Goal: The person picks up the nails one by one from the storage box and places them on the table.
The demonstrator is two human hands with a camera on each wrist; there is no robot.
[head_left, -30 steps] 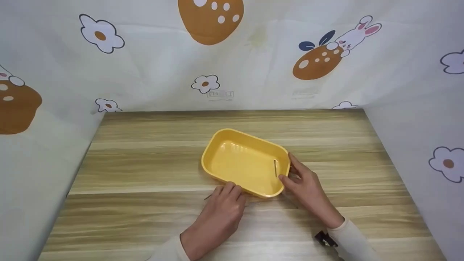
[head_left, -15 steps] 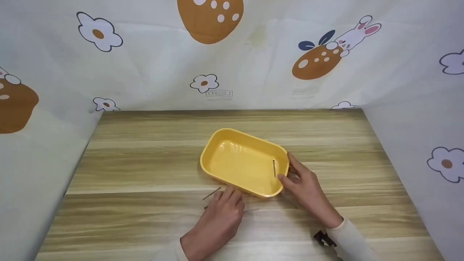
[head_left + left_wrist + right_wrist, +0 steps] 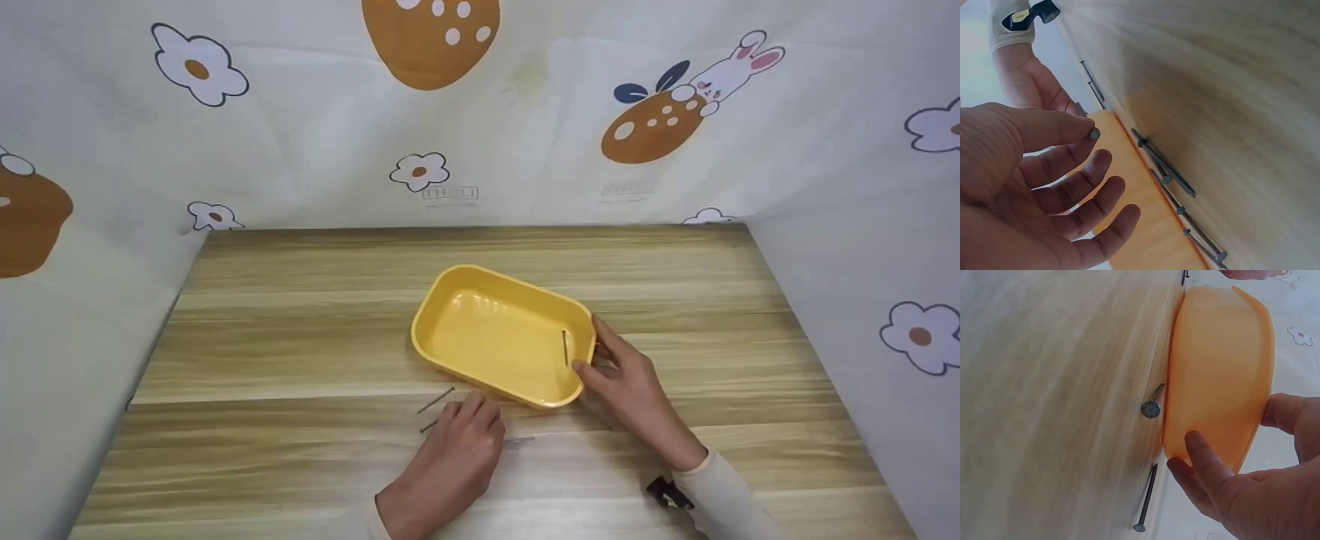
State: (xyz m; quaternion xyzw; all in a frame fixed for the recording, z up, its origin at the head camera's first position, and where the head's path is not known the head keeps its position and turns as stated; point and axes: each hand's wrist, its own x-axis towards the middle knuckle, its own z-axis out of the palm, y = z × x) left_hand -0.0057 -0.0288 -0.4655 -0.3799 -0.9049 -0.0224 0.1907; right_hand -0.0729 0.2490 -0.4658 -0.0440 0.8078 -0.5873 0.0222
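A yellow plastic tray (image 3: pixel 487 337) stands at an angle on the wooden table, with one nail (image 3: pixel 565 348) lying inside its right end. My right hand (image 3: pixel 630 386) holds that end, thumb at the rim and fingers against the outer wall (image 3: pixel 1219 371). In front of the tray's near side is my left hand (image 3: pixel 461 446). Its thumb and index finger pinch a nail, whose round head (image 3: pixel 1095 134) shows at the fingertips; its shaft is mostly hidden. The other left fingers are loosely bent. Loose nails (image 3: pixel 436 400) lie on the table around this hand.
Several more nails (image 3: pixel 1165 163) lie beside the tray in the left wrist view. Two nails, one with its head (image 3: pixel 1151 409) toward the camera, rest near the tray's end. Patterned white sheeting (image 3: pixel 315 135) walls the table's back and sides.
My left hand has drawn back slightly from the tray's near rim, uncovering nails on the table. My right hand keeps its hold, and the nail inside the tray stays in place.
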